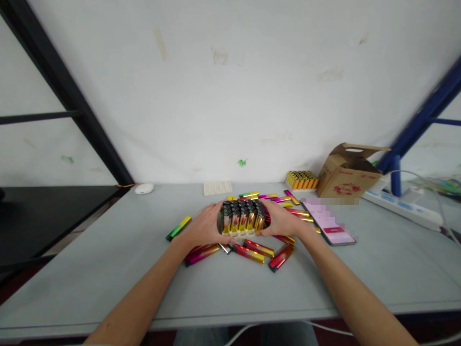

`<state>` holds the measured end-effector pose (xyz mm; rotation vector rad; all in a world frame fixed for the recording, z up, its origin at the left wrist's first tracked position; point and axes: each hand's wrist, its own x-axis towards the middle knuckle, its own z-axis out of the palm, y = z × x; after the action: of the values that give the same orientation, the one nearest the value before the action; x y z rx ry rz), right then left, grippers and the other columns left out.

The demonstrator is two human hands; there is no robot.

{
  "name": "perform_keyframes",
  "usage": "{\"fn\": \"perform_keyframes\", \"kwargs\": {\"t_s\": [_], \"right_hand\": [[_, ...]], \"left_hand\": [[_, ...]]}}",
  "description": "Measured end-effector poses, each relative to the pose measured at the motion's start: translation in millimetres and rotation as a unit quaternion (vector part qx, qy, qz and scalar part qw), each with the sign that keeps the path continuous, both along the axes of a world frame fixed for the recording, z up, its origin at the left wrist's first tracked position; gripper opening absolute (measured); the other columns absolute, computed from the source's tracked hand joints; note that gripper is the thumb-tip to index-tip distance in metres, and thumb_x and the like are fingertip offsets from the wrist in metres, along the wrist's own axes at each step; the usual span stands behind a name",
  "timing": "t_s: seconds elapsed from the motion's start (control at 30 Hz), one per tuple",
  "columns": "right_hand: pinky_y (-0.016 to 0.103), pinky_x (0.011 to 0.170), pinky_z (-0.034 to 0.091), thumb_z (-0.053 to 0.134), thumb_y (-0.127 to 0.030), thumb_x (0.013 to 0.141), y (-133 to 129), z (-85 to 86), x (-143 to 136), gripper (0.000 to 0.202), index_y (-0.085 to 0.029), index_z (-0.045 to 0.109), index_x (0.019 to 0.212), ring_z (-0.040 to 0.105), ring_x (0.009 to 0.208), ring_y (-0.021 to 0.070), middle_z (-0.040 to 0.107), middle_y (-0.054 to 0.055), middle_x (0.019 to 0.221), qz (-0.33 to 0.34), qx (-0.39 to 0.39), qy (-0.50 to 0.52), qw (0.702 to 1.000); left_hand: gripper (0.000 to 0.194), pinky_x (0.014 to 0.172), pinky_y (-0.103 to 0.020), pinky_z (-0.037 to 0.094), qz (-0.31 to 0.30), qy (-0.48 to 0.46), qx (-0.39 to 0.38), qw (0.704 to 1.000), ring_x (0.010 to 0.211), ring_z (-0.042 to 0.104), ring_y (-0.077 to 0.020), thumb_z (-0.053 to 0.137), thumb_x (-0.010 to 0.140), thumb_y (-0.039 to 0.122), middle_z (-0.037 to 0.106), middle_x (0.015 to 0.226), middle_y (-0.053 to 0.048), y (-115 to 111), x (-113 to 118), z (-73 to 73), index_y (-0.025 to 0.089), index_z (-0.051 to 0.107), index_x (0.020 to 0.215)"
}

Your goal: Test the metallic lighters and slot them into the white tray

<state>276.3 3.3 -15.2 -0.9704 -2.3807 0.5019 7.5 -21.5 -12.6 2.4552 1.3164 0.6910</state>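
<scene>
A block of upright lighters (243, 214) with black tops and shiny gold-red bodies stands in rows in a pale tray (240, 234) at the middle of the table. My left hand (208, 225) is curled round the block's left side, thumb along the front lower edge. On the opposite side my right hand (279, 219) wraps the block the same way. Most of the fingers are hidden behind the lighters. Loose lighters in red, gold, magenta and green lie around both hands, among them a red-gold lighter (248, 253) in front and a green-yellow lighter (179, 228) at left.
Behind lie a white tray with holes (217, 188) and a second block of orange lighters (302, 180). A cardboard box (347, 175), a lit phone (329, 223) and a power strip (403, 209) occupy the right. A white mouse (144, 188) lies at back left.
</scene>
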Motion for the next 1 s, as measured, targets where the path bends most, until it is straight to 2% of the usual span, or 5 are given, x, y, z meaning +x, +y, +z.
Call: {"fn": "perform_keyframes", "kwargs": {"t_s": [0.23,0.47,0.63,0.87,1.0], "right_hand": [[0.045,0.096,0.042,0.083,-0.039,0.055,1,-2.9,-1,0.084,-0.017,0.049,0.130,0.057,0.112,0.0312,0.060,0.014,0.124,-0.014,0.006,-0.013,1.000],[0.045,0.096,0.043,0.083,-0.041,0.055,2,-4.7,-1,0.080,-0.017,0.054,0.125,0.057,0.111,0.0312,0.061,0.014,0.123,-0.014,0.016,-0.019,1.000],[0.045,0.095,0.043,0.082,-0.046,0.056,3,-6.9,0,0.082,-0.016,0.054,0.127,0.057,0.111,0.0314,0.061,0.015,0.124,-0.015,0.017,-0.021,1.000],[0.050,0.095,0.042,0.079,-0.055,0.054,4,-10.2,-4,0.081,-0.013,0.058,0.121,0.058,0.109,0.0358,0.063,0.018,0.119,-0.069,0.040,-0.064,0.995],[0.050,0.095,0.042,0.077,-0.055,0.058,4,-10.0,-8,0.078,-0.012,0.058,0.121,0.059,0.108,0.0350,0.063,0.019,0.120,-0.080,0.042,-0.070,0.993]], "left_hand": [[0.092,0.108,-0.049,0.035,-0.019,0.022,0.021,0.999,0.123,0.050,-0.0341,0.079,0.054,0.059,0.056,0.132,-0.013,9,-7,-7.5,0.020,0.048,0.131],[0.099,0.112,-0.047,0.031,-0.033,0.029,0.008,0.999,0.131,0.044,-0.0326,0.074,0.058,0.065,0.048,0.141,-0.016,16,-14,-18.4,0.018,0.042,0.139],[0.091,0.112,-0.047,0.032,-0.028,0.033,-0.015,0.999,0.130,0.046,-0.0318,0.075,0.059,0.061,0.050,0.141,-0.014,14,-16,-11.0,0.020,0.048,0.135],[0.080,0.111,-0.046,0.032,0.042,0.035,-0.062,0.997,0.129,0.047,-0.0315,0.071,0.063,0.058,0.051,0.140,-0.014,14,-30,-3.3,0.018,0.054,0.130],[0.060,0.110,-0.044,0.034,0.048,0.042,-0.067,0.996,0.126,0.050,-0.0289,0.059,0.074,0.044,0.056,0.136,-0.010,20,-42,-3.6,0.017,0.057,0.127]]}}
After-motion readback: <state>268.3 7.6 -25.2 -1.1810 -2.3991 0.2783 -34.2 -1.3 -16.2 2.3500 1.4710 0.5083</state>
